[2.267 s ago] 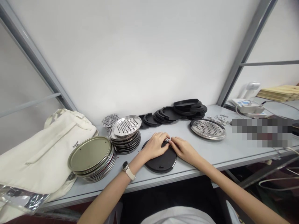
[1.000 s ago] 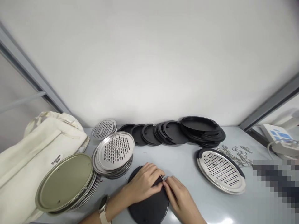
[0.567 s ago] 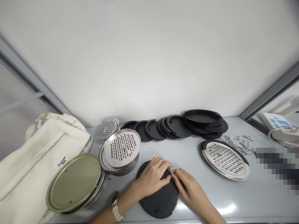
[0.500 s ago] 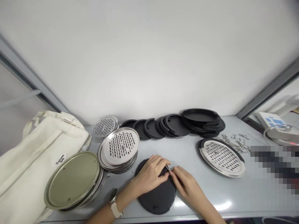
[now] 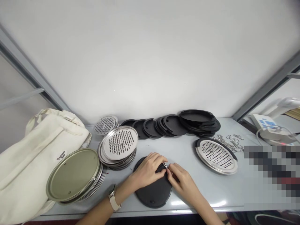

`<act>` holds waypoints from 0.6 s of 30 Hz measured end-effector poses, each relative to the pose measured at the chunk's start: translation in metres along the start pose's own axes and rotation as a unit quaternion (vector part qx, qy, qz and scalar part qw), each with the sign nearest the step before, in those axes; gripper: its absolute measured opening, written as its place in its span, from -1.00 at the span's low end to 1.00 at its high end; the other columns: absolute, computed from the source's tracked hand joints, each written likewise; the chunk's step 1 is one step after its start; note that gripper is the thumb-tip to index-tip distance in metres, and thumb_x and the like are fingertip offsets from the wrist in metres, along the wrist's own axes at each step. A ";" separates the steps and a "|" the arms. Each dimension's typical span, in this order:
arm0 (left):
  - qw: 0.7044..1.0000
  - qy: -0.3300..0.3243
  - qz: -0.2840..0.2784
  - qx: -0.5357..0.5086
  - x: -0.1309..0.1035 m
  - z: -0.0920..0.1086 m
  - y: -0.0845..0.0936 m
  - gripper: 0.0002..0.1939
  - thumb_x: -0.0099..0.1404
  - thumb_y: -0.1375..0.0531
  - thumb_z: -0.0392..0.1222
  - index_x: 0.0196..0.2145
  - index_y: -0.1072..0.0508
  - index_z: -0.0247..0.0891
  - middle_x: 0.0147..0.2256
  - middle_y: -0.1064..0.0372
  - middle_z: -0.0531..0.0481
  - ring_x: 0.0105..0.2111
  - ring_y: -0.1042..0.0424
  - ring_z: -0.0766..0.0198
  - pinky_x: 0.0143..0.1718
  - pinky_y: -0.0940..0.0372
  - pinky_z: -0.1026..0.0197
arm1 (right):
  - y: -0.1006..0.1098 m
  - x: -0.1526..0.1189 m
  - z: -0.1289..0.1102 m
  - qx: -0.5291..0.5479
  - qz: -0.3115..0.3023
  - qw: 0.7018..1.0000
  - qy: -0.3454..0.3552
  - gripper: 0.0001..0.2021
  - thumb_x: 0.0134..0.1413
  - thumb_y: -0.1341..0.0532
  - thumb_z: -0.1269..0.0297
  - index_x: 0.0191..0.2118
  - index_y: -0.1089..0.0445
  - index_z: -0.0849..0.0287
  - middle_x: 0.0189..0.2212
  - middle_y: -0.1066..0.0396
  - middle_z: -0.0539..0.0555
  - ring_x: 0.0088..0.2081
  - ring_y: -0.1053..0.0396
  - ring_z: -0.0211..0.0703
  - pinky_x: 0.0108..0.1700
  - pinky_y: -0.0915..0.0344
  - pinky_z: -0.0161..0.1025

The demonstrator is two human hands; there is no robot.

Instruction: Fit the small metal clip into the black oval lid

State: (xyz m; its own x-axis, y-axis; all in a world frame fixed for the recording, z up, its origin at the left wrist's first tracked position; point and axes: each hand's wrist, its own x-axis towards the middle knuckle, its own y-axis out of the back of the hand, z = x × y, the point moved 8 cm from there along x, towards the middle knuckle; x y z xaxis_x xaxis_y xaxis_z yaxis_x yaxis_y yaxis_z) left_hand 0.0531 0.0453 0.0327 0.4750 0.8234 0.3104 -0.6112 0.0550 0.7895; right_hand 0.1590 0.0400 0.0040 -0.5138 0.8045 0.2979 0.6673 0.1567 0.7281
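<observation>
A round black disc lies on the table under my hands. My left hand reaches over its far part, thumb and fingers closed around a small shiny metal clip. My right hand pinches the same clip from the other side, close to the disc's right edge. Fingers hide most of the clip, so its exact shape cannot be made out. Just left of the disc, round metal grater plates are stacked. Another grater plate with a black rim piece rests to the right.
Olive-green round plates form a stack at left, beside a cream bag. Along the wall stand black discs and a smaller grater stack. Loose metal clips lie at right, near a white device.
The view has shifted slightly, so things appear a little higher and further left. Both hands keep their pinch on the metal clip above the disc, with small finger movements.
</observation>
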 end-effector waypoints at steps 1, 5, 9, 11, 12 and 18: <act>1.000 0.000 0.000 0.005 0.000 0.000 0.000 -0.72 0.18 -0.19 -0.34 -0.14 -0.28 -0.21 -0.20 -0.33 0.02 -0.15 -0.31 0.21 -0.03 -0.20 0.14 | 0.000 0.000 0.000 0.001 0.002 1.000 0.000 -0.81 0.24 0.01 0.39 -0.43 -0.11 0.11 -0.48 -0.25 0.00 -0.43 -0.26 -0.22 -0.41 -0.21 -0.30; 1.000 0.000 0.000 0.025 0.000 0.001 0.000 -0.71 0.16 -0.17 -0.36 -0.14 -0.29 -0.21 -0.22 -0.32 -0.01 -0.17 -0.31 0.17 -0.06 -0.22 0.10 | 0.000 0.000 0.002 -0.001 0.001 1.000 -0.008 -0.82 0.24 0.01 0.39 -0.42 -0.13 0.12 -0.47 -0.25 0.00 -0.43 -0.26 -0.22 -0.41 -0.21 -0.30; 1.000 -0.003 -0.009 -0.002 0.001 -0.001 -0.001 -0.71 0.17 -0.16 -0.37 -0.13 -0.28 -0.21 -0.21 -0.32 -0.01 -0.15 -0.31 0.19 -0.05 -0.23 0.13 | -0.001 -0.001 0.005 -0.004 -0.007 1.000 -0.016 -0.81 0.25 0.01 0.38 -0.43 -0.12 0.12 -0.47 -0.24 0.00 -0.44 -0.25 -0.22 -0.41 -0.20 -0.30; 1.000 -0.011 -0.016 -0.018 0.003 -0.001 -0.001 -0.71 0.18 -0.17 -0.38 -0.13 -0.28 -0.21 -0.20 -0.32 0.00 -0.14 -0.30 0.21 -0.04 -0.23 0.17 | -0.002 -0.001 0.005 -0.002 -0.007 1.000 -0.018 -0.80 0.25 0.02 0.37 -0.43 -0.11 0.12 -0.47 -0.24 0.00 -0.44 -0.25 -0.22 -0.41 -0.20 -0.30; 0.999 -0.017 -0.021 -0.021 0.004 -0.001 -0.001 -0.71 0.18 -0.17 -0.38 -0.13 -0.28 -0.22 -0.20 -0.32 0.00 -0.13 -0.30 0.22 -0.04 -0.23 0.18 | -0.002 0.000 0.006 0.000 -0.007 1.000 -0.018 -0.80 0.26 0.02 0.37 -0.43 -0.11 0.12 -0.47 -0.24 0.00 -0.44 -0.25 -0.22 -0.41 -0.20 -0.30; 0.998 -0.033 -0.041 -0.020 0.009 -0.002 0.000 -0.77 0.22 -0.15 -0.35 -0.14 -0.30 -0.23 -0.23 -0.30 -0.02 -0.15 -0.30 0.20 -0.07 -0.24 0.16 | 0.001 0.001 0.006 0.007 0.007 1.000 -0.018 -0.82 0.27 0.03 0.36 -0.40 -0.14 0.11 -0.46 -0.26 0.02 -0.43 -0.28 -0.21 -0.41 -0.21 -0.29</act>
State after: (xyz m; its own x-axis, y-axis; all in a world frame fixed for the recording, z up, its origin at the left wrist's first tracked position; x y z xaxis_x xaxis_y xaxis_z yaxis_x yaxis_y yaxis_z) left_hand 0.0563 0.0537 0.0342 0.5644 0.7764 0.2803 -0.5922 0.1443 0.7928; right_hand 0.1626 0.0439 0.0014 -0.4851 0.8268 0.2849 0.6822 0.1539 0.7148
